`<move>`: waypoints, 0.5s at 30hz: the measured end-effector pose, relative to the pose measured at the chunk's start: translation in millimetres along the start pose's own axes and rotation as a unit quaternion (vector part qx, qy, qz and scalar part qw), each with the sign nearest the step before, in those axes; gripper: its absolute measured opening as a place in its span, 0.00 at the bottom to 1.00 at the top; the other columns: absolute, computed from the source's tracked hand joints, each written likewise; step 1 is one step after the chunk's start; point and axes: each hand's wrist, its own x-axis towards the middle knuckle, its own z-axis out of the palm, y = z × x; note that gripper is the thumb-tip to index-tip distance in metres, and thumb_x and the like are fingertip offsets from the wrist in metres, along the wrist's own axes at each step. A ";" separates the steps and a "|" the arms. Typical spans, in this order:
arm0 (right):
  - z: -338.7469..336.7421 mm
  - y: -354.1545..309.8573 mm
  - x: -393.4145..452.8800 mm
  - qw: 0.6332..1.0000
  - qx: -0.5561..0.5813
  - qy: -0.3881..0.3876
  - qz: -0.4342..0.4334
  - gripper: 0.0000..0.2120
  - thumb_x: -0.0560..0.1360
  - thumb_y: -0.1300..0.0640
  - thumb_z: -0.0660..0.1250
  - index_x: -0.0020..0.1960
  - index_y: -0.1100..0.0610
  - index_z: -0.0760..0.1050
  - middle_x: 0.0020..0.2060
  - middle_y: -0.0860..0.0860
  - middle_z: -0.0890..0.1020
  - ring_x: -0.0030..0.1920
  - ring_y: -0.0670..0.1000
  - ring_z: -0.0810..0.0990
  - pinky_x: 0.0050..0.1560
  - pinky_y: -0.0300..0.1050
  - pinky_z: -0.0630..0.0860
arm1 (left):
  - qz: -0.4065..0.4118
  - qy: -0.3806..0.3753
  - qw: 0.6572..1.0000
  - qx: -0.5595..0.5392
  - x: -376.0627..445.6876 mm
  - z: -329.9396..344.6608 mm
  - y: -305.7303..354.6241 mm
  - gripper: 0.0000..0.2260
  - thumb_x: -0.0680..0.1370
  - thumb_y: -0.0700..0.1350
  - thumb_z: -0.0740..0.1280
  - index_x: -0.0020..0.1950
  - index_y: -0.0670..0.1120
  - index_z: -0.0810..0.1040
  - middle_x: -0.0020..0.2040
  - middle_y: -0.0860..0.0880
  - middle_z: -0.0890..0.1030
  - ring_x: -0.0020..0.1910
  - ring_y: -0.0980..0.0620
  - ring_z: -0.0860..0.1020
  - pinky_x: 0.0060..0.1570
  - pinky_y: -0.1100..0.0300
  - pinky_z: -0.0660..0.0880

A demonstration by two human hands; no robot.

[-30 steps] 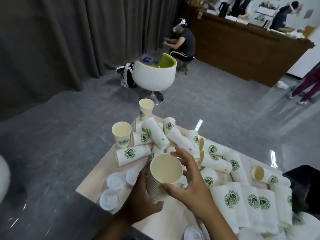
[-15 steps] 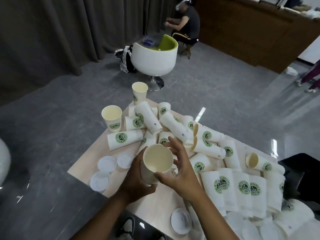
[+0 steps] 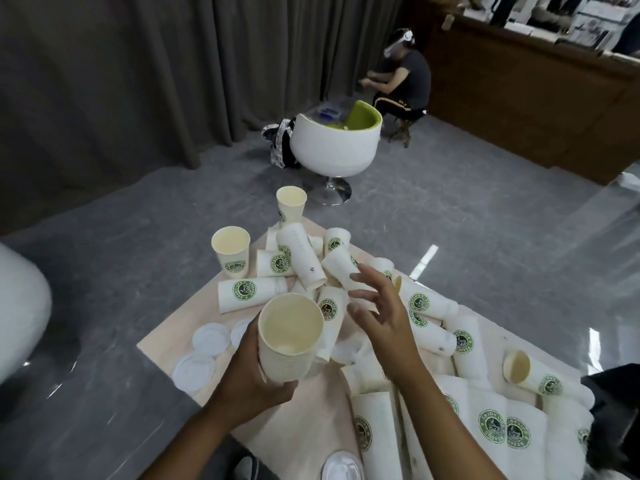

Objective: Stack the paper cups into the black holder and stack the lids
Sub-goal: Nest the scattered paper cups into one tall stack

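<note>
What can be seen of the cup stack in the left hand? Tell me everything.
The cup stack is a nest of cream paper cups, ribbed with close-set rims down its side, mouth open toward the camera and empty inside. It is held nearly upright above the table's near-left part. The left hand grips its lower half; the right hand does not touch it.

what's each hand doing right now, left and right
Left hand: grips the stack of nested cups.
Right hand: open, fingers spread above the lying cups, holding nothing.

Matt paper cups (image 3: 252,294); smooth white plastic lids (image 3: 210,337); pale matt wood-look bench (image 3: 180,327); glossy grey floor (image 3: 485,271).
</note>
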 end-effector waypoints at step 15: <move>118.9 45.7 162.3 0.993 -0.030 -0.115 -0.013 0.36 0.69 0.55 0.81 0.72 0.39 0.70 0.64 0.39 0.77 0.60 0.49 0.78 0.53 0.44 0.80 | -0.104 0.041 0.993 -0.025 37.4 -98.9 -20.9 0.51 0.51 0.65 0.86 0.69 0.64 0.67 0.57 0.73 0.79 0.56 0.71 0.79 0.54 0.69 0.77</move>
